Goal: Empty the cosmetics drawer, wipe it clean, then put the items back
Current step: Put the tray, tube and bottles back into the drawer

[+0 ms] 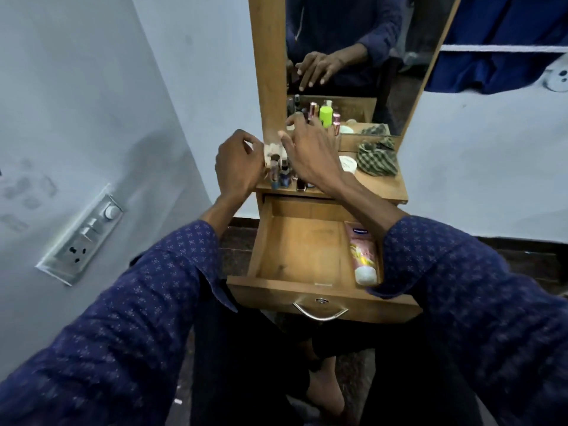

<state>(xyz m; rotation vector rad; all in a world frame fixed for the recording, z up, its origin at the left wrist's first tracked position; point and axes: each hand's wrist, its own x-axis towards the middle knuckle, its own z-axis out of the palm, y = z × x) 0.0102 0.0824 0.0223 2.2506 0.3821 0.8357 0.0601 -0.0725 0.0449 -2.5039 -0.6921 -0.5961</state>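
Note:
The wooden drawer (pixel 302 250) is pulled out below the dressing table top (pixel 381 186). A pink lotion tube (pixel 362 256) lies along its right side; the rest of its floor is bare. Several small cosmetic bottles (pixel 278 173) stand crowded at the left of the table top. My left hand (pixel 238 167) is curled right beside them, and what its fingers touch is hidden. My right hand (pixel 310 155) reaches over the bottles with spread fingers and hides those behind it. A checked cloth (pixel 376 161) lies bunched at the right of the top.
A white jar (pixel 349 164) sits between the bottles and the cloth. The tall mirror (pixel 353 56) behind reflects a green bottle and a hand. A switch panel (pixel 83 241) is on the left wall. The drawer handle (pixel 321 312) faces my knees.

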